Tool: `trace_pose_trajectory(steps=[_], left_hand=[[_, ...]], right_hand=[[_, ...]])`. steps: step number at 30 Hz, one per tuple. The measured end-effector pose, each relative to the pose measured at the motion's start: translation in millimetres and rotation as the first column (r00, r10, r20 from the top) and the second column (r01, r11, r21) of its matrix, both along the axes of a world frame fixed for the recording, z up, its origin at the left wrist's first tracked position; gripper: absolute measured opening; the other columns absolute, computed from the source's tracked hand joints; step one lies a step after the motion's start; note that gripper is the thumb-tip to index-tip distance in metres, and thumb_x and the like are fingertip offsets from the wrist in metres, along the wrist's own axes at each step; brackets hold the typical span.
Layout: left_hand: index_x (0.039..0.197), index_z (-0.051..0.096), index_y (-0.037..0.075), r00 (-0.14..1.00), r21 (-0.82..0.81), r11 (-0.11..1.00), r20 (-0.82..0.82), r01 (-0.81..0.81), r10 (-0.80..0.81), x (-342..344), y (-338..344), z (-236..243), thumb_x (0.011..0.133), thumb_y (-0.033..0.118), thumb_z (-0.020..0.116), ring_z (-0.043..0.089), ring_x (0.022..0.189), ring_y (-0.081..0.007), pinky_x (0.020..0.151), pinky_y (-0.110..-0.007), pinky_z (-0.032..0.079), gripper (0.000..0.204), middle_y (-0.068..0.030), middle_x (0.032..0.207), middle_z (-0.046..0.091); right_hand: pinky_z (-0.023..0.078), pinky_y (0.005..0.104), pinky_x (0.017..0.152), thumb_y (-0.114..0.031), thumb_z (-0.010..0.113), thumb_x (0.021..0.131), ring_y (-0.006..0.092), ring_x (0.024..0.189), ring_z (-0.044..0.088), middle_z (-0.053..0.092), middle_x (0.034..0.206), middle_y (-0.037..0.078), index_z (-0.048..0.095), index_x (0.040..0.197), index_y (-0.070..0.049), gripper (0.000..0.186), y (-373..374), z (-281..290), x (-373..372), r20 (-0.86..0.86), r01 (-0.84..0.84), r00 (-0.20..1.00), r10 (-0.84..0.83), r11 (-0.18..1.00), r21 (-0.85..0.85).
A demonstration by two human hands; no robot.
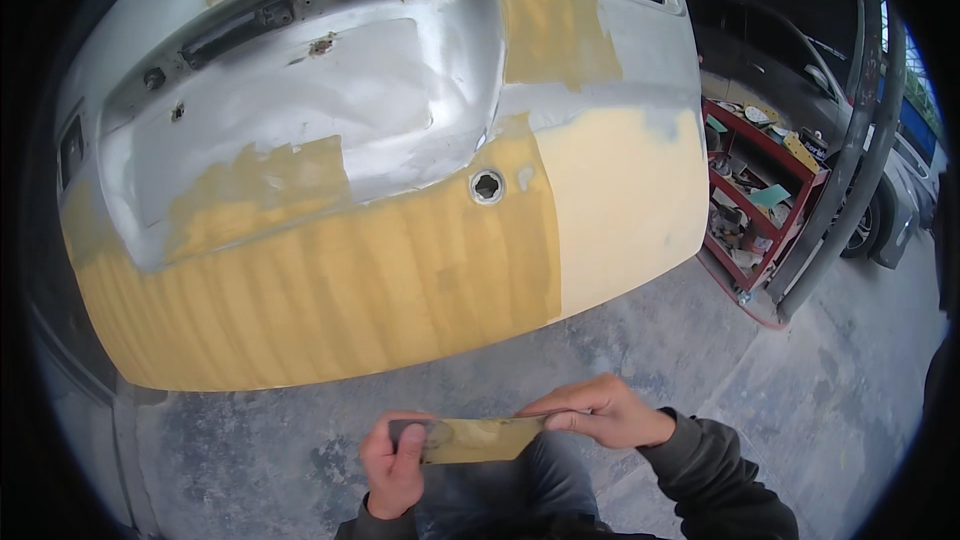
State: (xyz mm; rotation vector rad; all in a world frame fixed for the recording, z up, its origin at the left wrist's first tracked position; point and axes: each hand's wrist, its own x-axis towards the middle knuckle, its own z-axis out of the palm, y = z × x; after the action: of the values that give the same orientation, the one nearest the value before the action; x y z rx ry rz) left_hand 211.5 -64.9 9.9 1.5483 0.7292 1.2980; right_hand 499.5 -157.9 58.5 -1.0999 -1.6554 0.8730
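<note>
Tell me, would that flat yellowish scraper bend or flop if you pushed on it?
The scraper probably stays fairly stiff: it spans straight between the left hand and right hand without sagging. It looks thin, so likely light and a little springy. The yellowish filler smeared on it may make it sticky.

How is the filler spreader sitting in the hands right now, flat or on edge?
Roughly flat: the spreader lies level, broad yellowed face up, left hand pinching one end, right hand the other.
</note>
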Motion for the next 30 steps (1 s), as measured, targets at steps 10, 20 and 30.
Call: trace_pose_trajectory(steps=[10, 20, 30], left_hand=[[0.108, 0.064, -0.001, 0.944, -0.022, 0.990, 0.302, -0.136, 0.136, -9.0, -1.9, 2.9, 0.112, 0.026, 0.062, 0.055, 0.090, -0.0093, 0.082, -0.026, 0.045, 0.027, -0.0032, 0.097, 0.065], [0.106, 0.064, -0.001, 0.944, -0.050, 0.994, 0.312, -0.094, 0.105, -13.8, 1.5, 6.4, 0.112, 0.023, 0.060, 0.055, 0.087, -0.0087, 0.079, -0.026, 0.045, 0.025, -0.0033, 0.095, 0.065], [0.105, 0.064, -0.001, 0.947, -0.053, 0.994, 0.302, -0.095, 0.107, -13.1, 4.8, 3.7, 0.113, 0.024, 0.060, 0.055, 0.085, -0.0086, 0.077, -0.026, 0.044, 0.027, -0.0032, 0.093, 0.065]], right_hand=[[0.052, 0.0362, 0.068, -0.017, 0.077, 0.098, 0.0269, 0.069, 0.064, 0.071, 0.082, 0.018, 0.074, 0.107, 0.003, 0.022, 90.6, 144.6, 54.2, 0.445, 0.385, 0.621, -0.646, 0.745, 0.544], [0.054, 0.0507, 0.075, -0.019, 0.074, 0.096, 0.0445, 0.082, 0.069, 0.073, 0.084, 0.021, 0.076, 0.096, -0.001, 0.018, 132.7, 193.5, 52.7, 0.642, 0.218, 0.413, -0.646, 0.754, 0.619], [0.054, 0.0501, 0.076, -0.018, 0.077, 0.092, 0.0468, 0.082, 0.069, 0.071, 0.084, 0.026, 0.076, 0.097, 0.002, 0.021, 130.8, 175.6, 55.5, 0.556, 0.337, 0.562, -0.612, 0.783, 0.522]])
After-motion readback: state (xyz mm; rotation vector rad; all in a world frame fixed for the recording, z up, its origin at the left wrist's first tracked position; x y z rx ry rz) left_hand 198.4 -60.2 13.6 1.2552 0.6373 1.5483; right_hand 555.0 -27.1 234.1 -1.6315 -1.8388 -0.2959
